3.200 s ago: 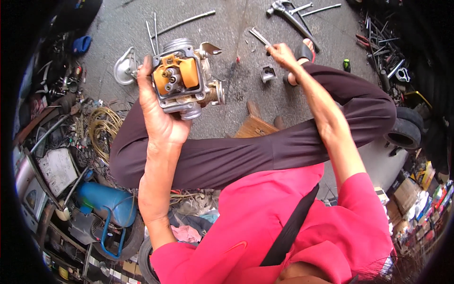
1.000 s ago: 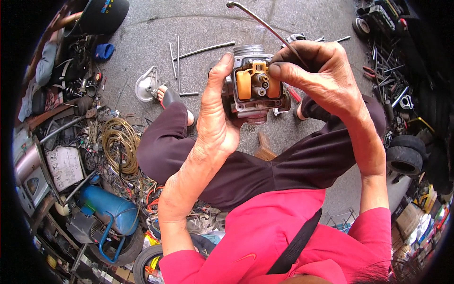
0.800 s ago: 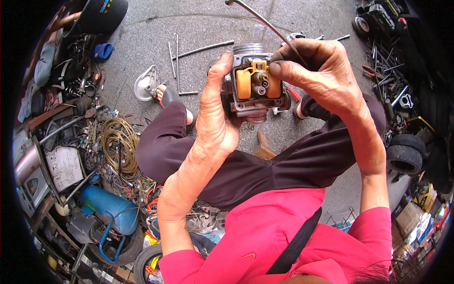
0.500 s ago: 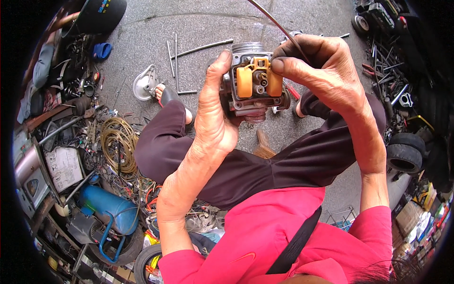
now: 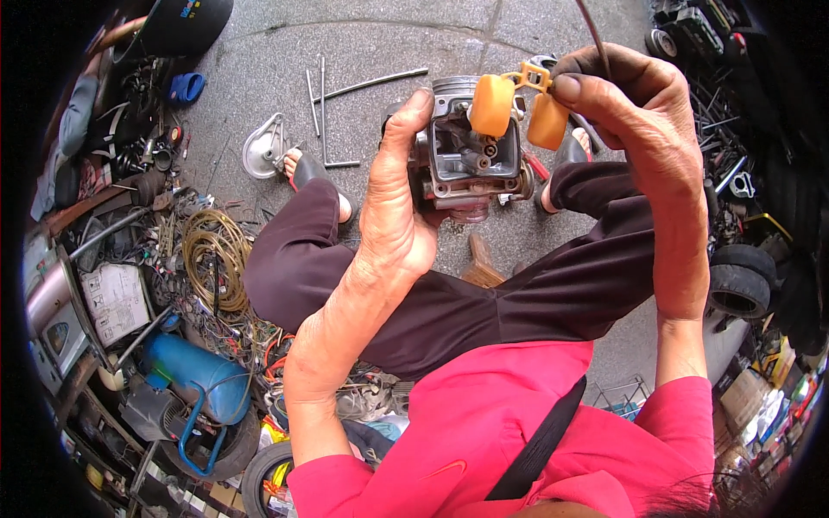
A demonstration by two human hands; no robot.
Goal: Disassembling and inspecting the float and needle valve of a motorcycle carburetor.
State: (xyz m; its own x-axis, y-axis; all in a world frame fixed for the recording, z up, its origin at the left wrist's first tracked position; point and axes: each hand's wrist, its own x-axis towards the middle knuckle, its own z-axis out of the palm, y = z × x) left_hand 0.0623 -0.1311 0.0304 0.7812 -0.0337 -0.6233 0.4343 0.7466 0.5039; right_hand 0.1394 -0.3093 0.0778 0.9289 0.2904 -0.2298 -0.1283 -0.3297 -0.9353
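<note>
My left hand (image 5: 390, 194) is closed around a grey metal carburetor (image 5: 451, 160), thumb up along its left side, with the opened bowl side facing up. Its dark cavity and small brass jets show. Between the thumb and fingers of my right hand (image 5: 643, 116) is a yellow carburetor float (image 5: 492, 105) with two lobes joined by a small frame. The float is lifted off its seat, its left lobe overlapping the cavity's upper right from this view. A thin dark rod (image 5: 592, 30) also sticks up from the right hand; its lower end is hidden by the fingers.
On the grey floor ahead lie thin metal rods (image 5: 371, 84) and a round metal part (image 5: 262, 151). A wooden piece (image 5: 482, 263) stands between my legs. Coiled tubing (image 5: 213, 259) and a blue compressor tank (image 5: 199, 375) are at left; tyres (image 5: 740, 285) and tools are at right.
My right hand has moved up and right, lifting the yellow float out of the carburetor and uncovering the cavity. The thin rod moved with it. My left hand stays almost still.
</note>
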